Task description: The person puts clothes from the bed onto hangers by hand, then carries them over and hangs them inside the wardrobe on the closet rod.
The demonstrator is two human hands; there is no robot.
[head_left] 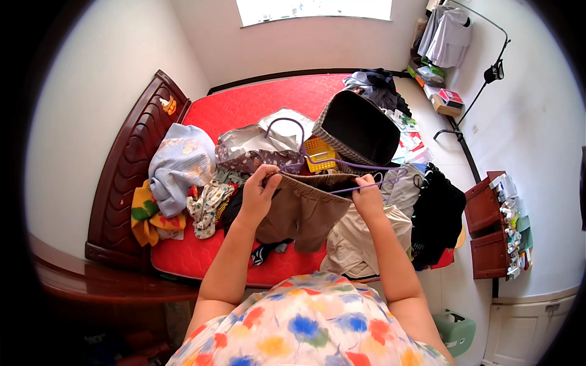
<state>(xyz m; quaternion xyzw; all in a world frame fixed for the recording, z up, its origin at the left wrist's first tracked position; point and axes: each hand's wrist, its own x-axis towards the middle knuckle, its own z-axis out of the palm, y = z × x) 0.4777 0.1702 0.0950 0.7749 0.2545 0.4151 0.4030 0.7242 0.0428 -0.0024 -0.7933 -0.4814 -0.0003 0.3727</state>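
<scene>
A pair of brown shorts (298, 213) hangs in front of me, stretched by the waistband between my two hands. My left hand (264, 190) is closed on the left end of the waistband. At the other end my right hand (368, 200) is closed on the waistband, with a purple clothes hanger (360, 166) running past its fingers. The hanger lies along the waistband's top, one part going into the opening; its contact with my left fingers is hard to make out. Beneath the shorts, dark striped cloth (262, 253) lies on the red mattress (201, 259).
Beyond my hands stand an open black-lined storage box (360, 125), a yellow basket (320, 152) and a silver-lined patterned bag (259, 146). Clothes are heaped both sides: a light-blue quilted piece (182, 161), beige cloth (369, 241), black clothing (436, 216). A wooden headboard (131, 171) borders the left.
</scene>
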